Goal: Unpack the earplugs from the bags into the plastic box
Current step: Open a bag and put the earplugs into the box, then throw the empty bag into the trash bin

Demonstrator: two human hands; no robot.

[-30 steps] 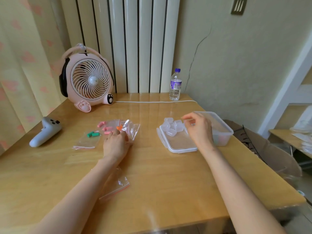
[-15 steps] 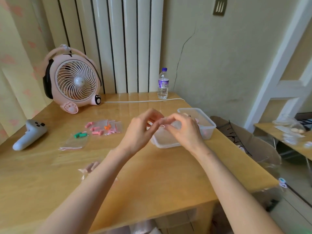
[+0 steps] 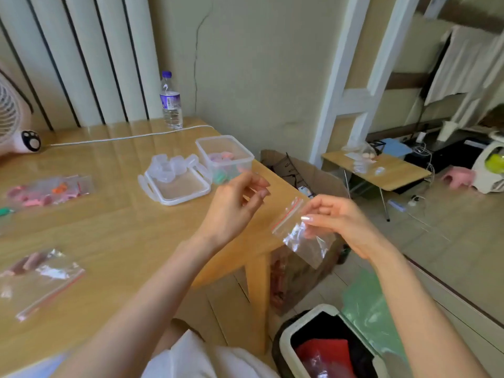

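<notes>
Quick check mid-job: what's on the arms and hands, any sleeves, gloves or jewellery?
The left forearm and right forearm are bare to the frame edge. No gloves, watch or rings show on the left hand or right hand. The right thumbnail is long with pale polish.

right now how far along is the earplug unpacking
Done: the plastic box holds a small heap of pink and green earplugs. In hand: the right hand pinches a clear bag that looks empty, out past the edge of the table; the left hand is open. Left: a bag of pink and orange earplugs and a nearer bag on the table are not yet emptied.
</notes>
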